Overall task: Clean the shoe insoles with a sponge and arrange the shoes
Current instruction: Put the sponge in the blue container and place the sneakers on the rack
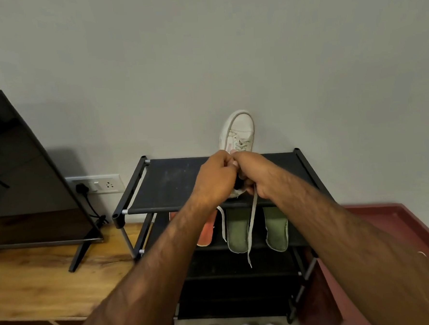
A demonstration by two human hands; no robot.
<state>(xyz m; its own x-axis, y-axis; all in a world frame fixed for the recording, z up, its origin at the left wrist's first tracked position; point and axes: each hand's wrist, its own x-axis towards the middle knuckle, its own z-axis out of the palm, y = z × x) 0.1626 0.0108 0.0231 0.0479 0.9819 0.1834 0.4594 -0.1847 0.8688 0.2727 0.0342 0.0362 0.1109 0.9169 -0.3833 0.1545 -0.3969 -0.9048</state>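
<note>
- Forearms (150, 279) reach over rack (169, 185); left hand (215, 178), right hand (258, 174) fingers curled, pinching laces (252, 225) at shoe (239, 133)
- Laces limp, light; judged best gripped near eyelets

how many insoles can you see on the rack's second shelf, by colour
green insoles: 2
orange insoles: 1 clear; an orange scrap left of the left forearm may be a second, cannot tell
total: 3 certain
</note>
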